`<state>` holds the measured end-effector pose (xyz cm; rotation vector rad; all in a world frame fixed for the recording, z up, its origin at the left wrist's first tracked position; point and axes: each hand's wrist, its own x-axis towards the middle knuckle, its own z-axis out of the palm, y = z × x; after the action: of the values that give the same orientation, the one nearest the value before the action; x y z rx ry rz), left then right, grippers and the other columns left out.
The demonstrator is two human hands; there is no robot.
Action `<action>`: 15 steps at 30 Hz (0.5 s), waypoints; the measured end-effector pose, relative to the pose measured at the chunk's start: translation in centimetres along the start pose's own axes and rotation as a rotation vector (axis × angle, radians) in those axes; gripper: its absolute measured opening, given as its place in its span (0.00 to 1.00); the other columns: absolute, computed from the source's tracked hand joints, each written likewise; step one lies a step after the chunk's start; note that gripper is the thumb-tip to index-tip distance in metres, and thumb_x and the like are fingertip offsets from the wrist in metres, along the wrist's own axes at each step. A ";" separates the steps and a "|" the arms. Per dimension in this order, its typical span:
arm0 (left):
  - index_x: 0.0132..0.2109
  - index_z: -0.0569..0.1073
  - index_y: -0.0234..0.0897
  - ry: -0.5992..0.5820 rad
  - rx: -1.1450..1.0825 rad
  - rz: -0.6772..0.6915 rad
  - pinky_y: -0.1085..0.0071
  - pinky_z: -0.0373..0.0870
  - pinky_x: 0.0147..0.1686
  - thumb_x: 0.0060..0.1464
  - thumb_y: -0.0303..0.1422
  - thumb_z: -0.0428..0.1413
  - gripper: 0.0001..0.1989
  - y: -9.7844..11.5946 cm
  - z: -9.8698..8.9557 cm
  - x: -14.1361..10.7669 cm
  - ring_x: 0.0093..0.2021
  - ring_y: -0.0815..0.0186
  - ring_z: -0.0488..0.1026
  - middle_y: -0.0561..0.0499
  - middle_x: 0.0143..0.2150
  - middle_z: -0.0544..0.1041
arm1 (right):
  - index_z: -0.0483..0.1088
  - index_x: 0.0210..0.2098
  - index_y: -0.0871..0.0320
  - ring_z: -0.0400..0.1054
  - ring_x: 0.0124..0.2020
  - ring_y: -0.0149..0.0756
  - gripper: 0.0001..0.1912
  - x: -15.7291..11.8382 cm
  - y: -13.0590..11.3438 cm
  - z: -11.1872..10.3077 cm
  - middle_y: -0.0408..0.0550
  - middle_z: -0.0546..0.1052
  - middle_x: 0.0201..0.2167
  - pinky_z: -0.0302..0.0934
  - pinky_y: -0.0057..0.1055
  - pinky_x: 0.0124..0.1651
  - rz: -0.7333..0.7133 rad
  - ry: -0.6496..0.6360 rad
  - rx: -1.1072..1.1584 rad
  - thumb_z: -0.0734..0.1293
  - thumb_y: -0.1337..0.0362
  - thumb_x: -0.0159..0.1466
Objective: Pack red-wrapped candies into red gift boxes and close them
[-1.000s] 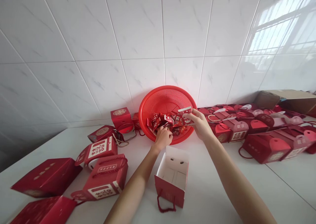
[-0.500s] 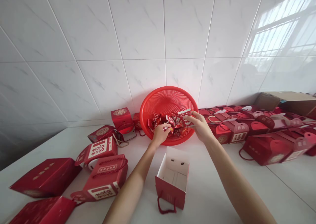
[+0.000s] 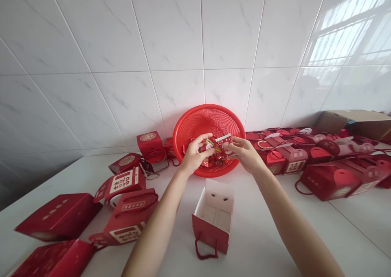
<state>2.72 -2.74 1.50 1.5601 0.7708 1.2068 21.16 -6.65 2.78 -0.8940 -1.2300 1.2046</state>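
Observation:
A red plastic basket (image 3: 210, 116) leans against the tiled wall with wrapped candies (image 3: 209, 161) in it. Over its front, my left hand (image 3: 197, 152) is closed on small wrapped candies. Beside it, my right hand (image 3: 244, 152) pinches a small red patterned packet (image 3: 224, 144) with a white top edge. The two hands nearly meet. Below them on the table stands an open red gift box (image 3: 210, 232), its white inside bare and its rope handle hanging at the front.
Several red gift boxes (image 3: 58, 216) lie on the left of the white table (image 3: 256, 236). Many more closed boxes (image 3: 330, 179) crowd the right side along the wall. A brown cardboard box (image 3: 354, 122) sits at the back right.
My left hand has risen from the candies in the basket and come closer to the right hand, with candies now showing in its fingers. The right hand still holds its packet.

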 end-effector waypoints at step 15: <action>0.63 0.68 0.40 -0.699 0.422 -0.355 0.69 0.75 0.34 0.55 0.34 0.61 0.29 8.5 -1.7 -5.8 0.35 0.61 0.81 0.48 0.39 0.83 | 0.78 0.37 0.58 0.67 0.28 0.33 0.10 -4.8 -5.3 0.3 0.44 0.76 0.28 0.61 0.29 0.30 -0.030 -0.575 -0.583 0.70 0.58 0.61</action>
<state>-1.36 -10.09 7.66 1.9147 0.8026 0.1995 22.16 -12.41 6.99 -0.9633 -2.1229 1.1294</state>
